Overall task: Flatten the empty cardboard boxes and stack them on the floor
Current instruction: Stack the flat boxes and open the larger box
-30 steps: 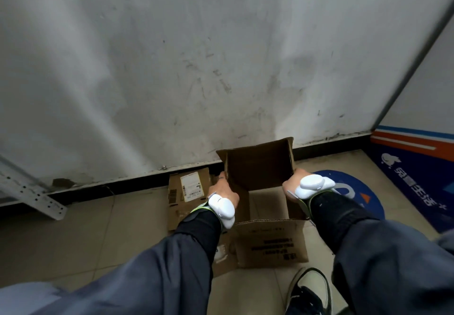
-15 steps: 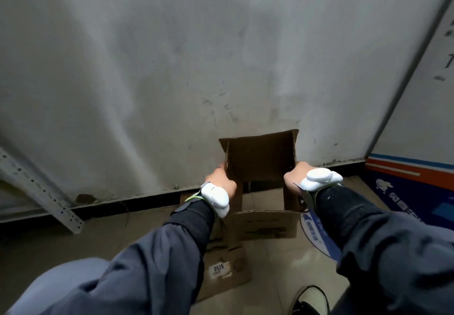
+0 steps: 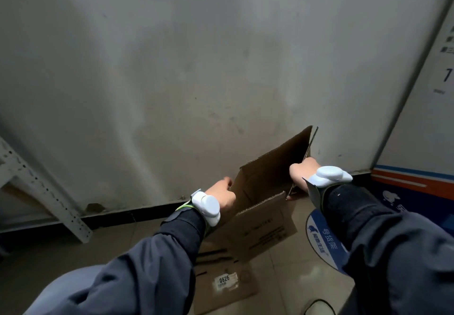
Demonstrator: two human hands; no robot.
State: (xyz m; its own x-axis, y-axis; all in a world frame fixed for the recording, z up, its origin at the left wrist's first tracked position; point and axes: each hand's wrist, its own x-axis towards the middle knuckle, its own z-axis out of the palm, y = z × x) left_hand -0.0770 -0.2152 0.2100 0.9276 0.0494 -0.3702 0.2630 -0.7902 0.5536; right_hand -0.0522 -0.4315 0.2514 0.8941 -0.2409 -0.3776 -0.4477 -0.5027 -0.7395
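Observation:
I hold a brown cardboard box (image 3: 267, 226) in the air, open at top, skewed into a slanted shape. My left hand (image 3: 222, 195) grips its left edge. My right hand (image 3: 303, 173) grips the right edge beside the raised far flap. Below it a flattened cardboard box (image 3: 228, 287) with a white "0626" label lies on the tiled floor, partly hidden by my left sleeve and the held box.
A grey wall stands close ahead with a black skirting. A perforated white metal strut (image 3: 41, 186) leans at the left. A round blue floor sticker (image 3: 321, 238) and a blue-orange panel (image 3: 415, 184) are at the right. My shoe (image 3: 319, 308) shows at the bottom.
The box has been lifted and shifted right, and it has skewed from square toward a collapsed slant. My right hand rose and moved right; the view tilted upward.

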